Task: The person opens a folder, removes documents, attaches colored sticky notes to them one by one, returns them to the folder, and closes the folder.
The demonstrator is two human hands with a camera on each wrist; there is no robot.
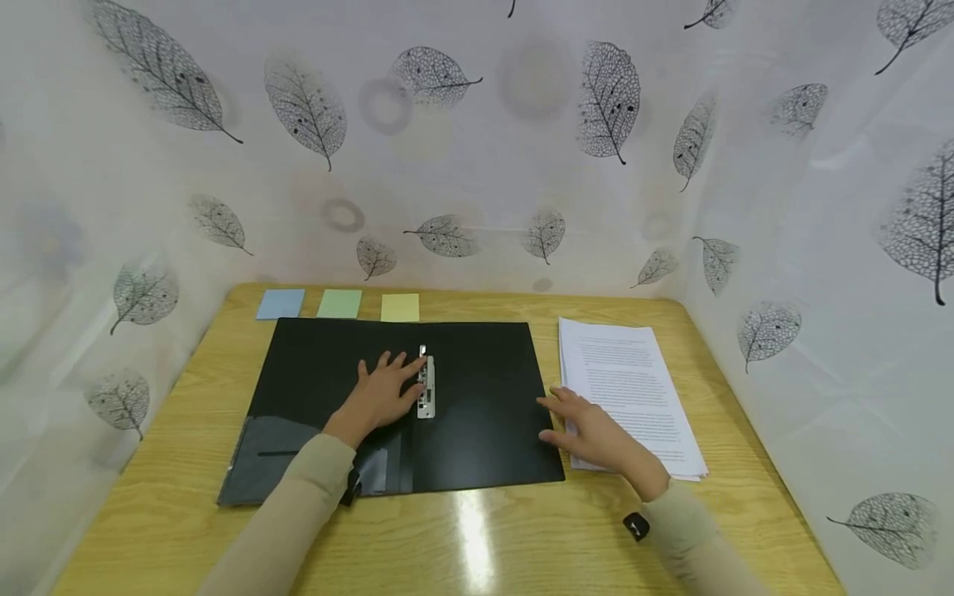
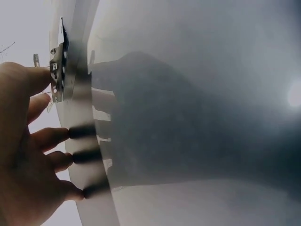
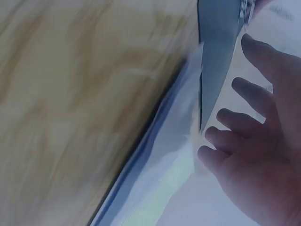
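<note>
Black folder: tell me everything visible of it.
The folder lies open on the wooden table, black and smooth, plastic-looking. A silvery metal clip sits near its middle; what looks like a clear pocket covers the left side's lower part. The left hand touches the clip; whether the right hand, at the right edge, touches is unclear.

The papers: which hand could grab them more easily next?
Probably the right hand: it is right by the papers, while the left hand is farther off, over the folder at its metal clip.
</note>
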